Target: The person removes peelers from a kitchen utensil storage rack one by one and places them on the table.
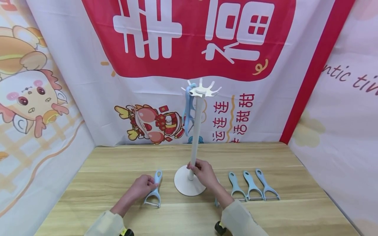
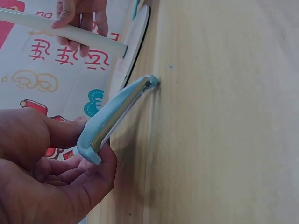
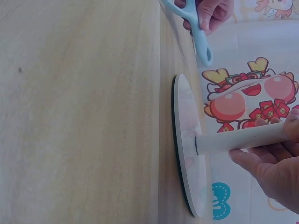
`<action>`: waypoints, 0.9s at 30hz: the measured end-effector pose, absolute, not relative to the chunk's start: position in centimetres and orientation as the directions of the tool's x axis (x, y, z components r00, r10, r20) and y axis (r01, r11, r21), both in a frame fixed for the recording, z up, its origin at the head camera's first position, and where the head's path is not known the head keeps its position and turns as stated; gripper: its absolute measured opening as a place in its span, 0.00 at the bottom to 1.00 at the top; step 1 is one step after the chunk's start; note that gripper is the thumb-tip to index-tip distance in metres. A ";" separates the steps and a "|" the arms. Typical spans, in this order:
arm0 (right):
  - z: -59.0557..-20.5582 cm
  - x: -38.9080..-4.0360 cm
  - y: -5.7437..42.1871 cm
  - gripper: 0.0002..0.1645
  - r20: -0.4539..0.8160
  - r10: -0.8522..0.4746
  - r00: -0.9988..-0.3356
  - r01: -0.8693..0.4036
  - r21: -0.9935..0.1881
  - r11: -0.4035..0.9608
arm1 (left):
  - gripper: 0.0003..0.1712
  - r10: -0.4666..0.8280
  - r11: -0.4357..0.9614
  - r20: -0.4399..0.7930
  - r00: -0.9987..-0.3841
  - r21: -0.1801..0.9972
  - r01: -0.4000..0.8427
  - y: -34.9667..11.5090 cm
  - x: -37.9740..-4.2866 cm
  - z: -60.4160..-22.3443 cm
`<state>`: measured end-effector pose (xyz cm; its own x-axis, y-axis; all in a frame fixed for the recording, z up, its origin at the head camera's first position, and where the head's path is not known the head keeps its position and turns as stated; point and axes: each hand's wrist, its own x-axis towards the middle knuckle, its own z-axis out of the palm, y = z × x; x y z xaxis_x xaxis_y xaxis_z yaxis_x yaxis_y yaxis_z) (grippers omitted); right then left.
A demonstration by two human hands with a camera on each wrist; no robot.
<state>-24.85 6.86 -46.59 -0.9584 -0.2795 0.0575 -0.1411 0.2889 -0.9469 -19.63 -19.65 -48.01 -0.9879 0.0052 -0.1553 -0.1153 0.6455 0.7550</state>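
My left hand [image 1: 143, 186] pinches a light blue Y-shaped peeler [image 1: 157, 180] by its handle, low over the table, with the blade end toward me. In the left wrist view the peeler's metal blade [image 2: 122, 113] shows between its two blue arms. My right hand [image 1: 204, 172] grips the lower pole [image 1: 196, 137] of a white stand, just above its round base [image 1: 183, 189]. At the top, a ring of white hooks [image 1: 211, 91] spreads outward. Light blue peelers [image 1: 187, 113] hang together from the hooks on the left side of the stand.
Three more blue peelers lie in a row on the right: a near one [image 1: 234, 182], a middle one [image 1: 250, 182] and a far one [image 1: 262, 180]. Another peeler [image 1: 217, 202] is mostly hidden behind my right forearm. Printed cloth [image 1: 251, 131] hangs behind the wooden table [image 1: 133, 157].
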 end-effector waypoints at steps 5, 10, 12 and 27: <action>-46.5 -24.8 6.8 0.13 0.050 -0.277 -0.960 -0.135 -0.945 0.297 | 0.08 -0.008 0.670 -0.145 -0.989 0.733 -0.113 -19.9 -19.5 -48.4; -46.5 -24.8 6.9 0.13 0.027 -0.274 -0.961 -0.113 -0.946 0.304 | 0.08 -0.014 0.704 -0.118 -0.993 0.704 -0.093 -20.0 -19.5 -49.0; -46.4 -24.8 6.9 0.13 0.024 -0.272 -0.962 -0.109 -0.947 0.301 | 0.09 -0.011 0.719 -0.097 -0.995 0.691 -0.075 -20.1 -19.6 -49.0; -46.5 -24.7 6.9 0.11 0.040 -0.266 -0.963 -0.124 -0.944 0.307 | 0.16 0.027 0.847 -0.025 -0.999 0.532 0.010 -19.9 -19.2 -48.5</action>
